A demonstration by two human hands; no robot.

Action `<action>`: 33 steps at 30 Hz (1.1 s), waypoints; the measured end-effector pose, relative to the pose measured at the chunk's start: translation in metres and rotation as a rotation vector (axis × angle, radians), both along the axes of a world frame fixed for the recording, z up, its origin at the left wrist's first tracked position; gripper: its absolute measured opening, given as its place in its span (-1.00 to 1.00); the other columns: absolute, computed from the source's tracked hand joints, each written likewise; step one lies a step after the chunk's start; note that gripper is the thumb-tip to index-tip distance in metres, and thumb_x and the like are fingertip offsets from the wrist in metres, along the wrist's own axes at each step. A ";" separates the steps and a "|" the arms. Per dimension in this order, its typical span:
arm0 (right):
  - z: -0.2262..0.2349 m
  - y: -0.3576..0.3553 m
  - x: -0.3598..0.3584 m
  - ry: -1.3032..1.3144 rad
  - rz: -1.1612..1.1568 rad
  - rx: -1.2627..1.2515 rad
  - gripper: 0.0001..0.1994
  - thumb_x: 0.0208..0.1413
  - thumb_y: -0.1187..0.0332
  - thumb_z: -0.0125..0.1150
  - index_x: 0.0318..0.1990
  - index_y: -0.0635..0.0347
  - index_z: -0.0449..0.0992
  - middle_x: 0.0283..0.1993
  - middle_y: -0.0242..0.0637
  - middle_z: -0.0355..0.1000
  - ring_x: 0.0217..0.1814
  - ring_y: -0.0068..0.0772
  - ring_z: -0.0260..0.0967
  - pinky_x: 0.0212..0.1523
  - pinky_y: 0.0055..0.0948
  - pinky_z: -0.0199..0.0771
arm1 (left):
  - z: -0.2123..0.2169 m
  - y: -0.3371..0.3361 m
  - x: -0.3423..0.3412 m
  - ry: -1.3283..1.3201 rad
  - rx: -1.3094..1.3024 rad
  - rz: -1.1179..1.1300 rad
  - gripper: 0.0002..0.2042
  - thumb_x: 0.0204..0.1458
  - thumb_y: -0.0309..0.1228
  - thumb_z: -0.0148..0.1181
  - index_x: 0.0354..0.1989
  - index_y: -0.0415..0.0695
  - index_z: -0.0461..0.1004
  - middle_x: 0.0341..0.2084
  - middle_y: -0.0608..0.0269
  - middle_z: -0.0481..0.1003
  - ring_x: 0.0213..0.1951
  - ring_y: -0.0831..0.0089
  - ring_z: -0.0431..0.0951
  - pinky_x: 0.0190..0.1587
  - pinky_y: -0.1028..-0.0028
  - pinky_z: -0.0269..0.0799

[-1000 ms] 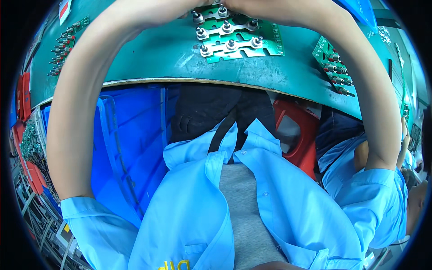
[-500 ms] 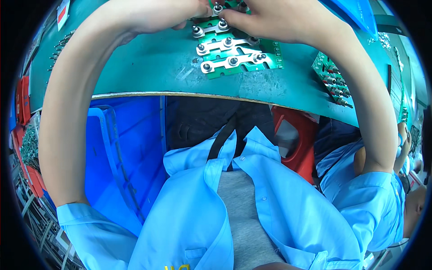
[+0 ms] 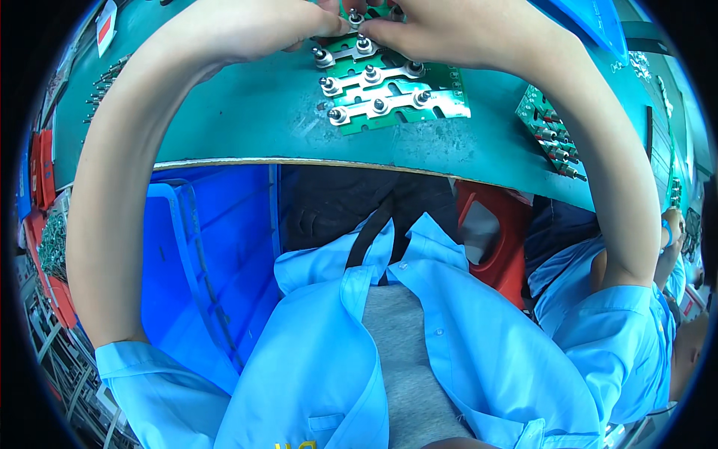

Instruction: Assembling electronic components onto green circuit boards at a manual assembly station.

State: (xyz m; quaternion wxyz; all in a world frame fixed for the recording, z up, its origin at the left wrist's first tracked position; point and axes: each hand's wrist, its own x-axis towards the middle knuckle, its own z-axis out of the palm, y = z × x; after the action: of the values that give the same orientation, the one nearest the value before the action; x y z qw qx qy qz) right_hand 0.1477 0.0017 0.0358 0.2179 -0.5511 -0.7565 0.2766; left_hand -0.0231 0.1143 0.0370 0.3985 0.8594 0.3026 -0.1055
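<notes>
From where I stand, the green circuit board [image 3: 396, 87] lies flat on the table [image 3: 239, 108], with the left hand [image 3: 299, 28] and right hand [image 3: 430, 31] meeting over that board's far end, thumbs bent beside a dark-tipped post [image 3: 355, 16], though I can't tell whether either grips.

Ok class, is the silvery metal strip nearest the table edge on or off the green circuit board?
On: that silvery metal strip lies across the green circuit board, three dark-tipped posts standing along it.
</notes>
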 end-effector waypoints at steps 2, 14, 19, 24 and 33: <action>0.001 0.000 0.000 -0.001 -0.003 -0.006 -0.84 0.05 0.43 0.20 -0.28 0.20 0.68 -0.34 -0.23 0.53 -0.25 -0.23 0.40 0.18 -0.14 0.20 | 0.000 -0.001 -0.001 -0.014 0.001 0.012 -0.82 0.20 -0.42 0.19 -0.42 -0.23 0.58 -0.63 0.35 0.47 -0.59 0.57 0.33 -0.47 0.58 0.25; 0.018 -0.020 0.004 0.037 -0.351 -0.176 -0.84 0.09 0.42 0.20 -0.23 0.21 0.67 -0.20 -0.27 0.47 -0.18 -0.31 0.33 0.19 -0.23 0.13 | -0.004 -0.009 0.000 -0.052 0.077 0.072 -0.83 0.13 -0.41 0.25 -0.47 -0.19 0.60 -0.62 0.30 0.48 -0.54 0.54 0.36 -0.43 0.52 0.34; -0.011 -0.023 0.044 0.115 -0.200 0.055 -0.85 0.11 0.40 0.22 -0.22 0.20 0.65 -0.20 -0.31 0.45 -0.18 -0.35 0.30 0.15 -0.26 0.12 | -0.001 -0.008 0.006 -0.064 0.173 -0.025 -0.86 0.13 -0.42 0.24 -0.40 -0.21 0.60 -0.59 0.28 0.49 -0.52 0.50 0.40 -0.39 0.50 0.38; -0.023 -0.012 0.048 0.161 -0.066 0.024 -0.88 0.13 0.38 0.25 -0.24 0.18 0.63 -0.22 -0.32 0.44 -0.20 -0.35 0.28 0.10 -0.28 0.09 | -0.002 -0.009 0.007 -0.071 0.182 -0.024 -0.87 0.14 -0.41 0.25 -0.34 -0.22 0.61 -0.58 0.28 0.49 -0.53 0.53 0.37 -0.42 0.51 0.34; -0.028 -0.001 0.058 0.052 0.013 0.207 -0.92 0.15 0.37 0.27 -0.27 0.15 0.60 -0.27 -0.32 0.45 -0.27 -0.34 0.29 0.00 -0.31 0.16 | 0.019 -0.026 -0.002 -0.087 0.206 0.027 -0.85 0.16 -0.38 0.30 -0.26 -0.21 0.64 -0.58 0.30 0.48 -0.57 0.63 0.29 -0.51 0.57 0.23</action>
State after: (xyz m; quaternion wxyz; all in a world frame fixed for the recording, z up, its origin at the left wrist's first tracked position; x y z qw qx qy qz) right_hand 0.2052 0.0012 0.0080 0.2914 -0.5133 -0.7788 0.2123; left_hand -0.0251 0.0887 0.0558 0.3224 0.8953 0.3059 -0.0310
